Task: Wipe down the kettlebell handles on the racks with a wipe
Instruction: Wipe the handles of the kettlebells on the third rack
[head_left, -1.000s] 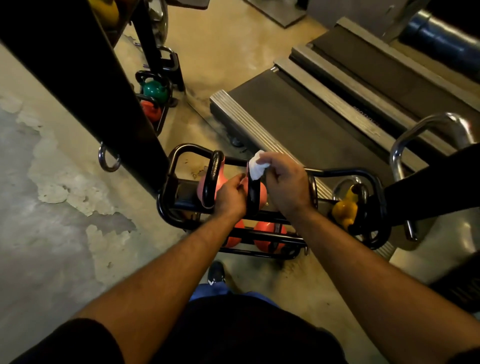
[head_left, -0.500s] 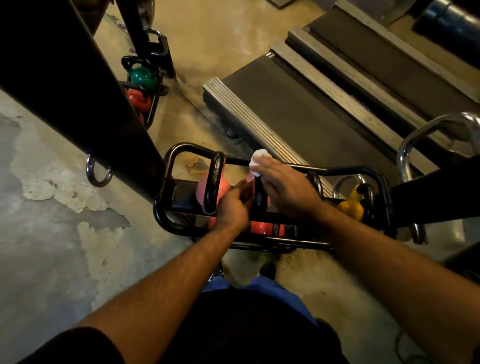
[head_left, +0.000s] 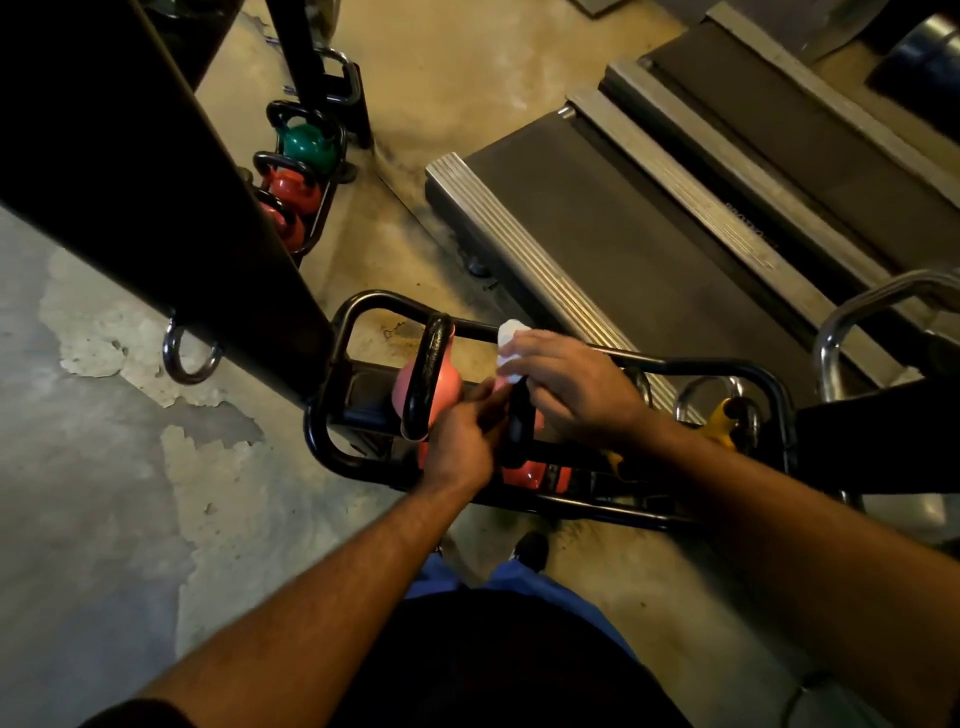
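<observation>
Mid-wipe: my right hand (head_left: 569, 387) has its fingers clamped on the white wipe (head_left: 511, 345) at the top of a black kettlebell handle (head_left: 519, 426) in the low rack (head_left: 727, 370). Left hand (head_left: 460, 444) steadies the handle, fingers curled on it. Next, probably the neighbouring handle (head_left: 428, 374).

White wipe (head_left: 508, 343), black handle (head_left: 519, 421), pink kettlebell (head_left: 447, 383), green kettlebell (head_left: 305, 145)
</observation>
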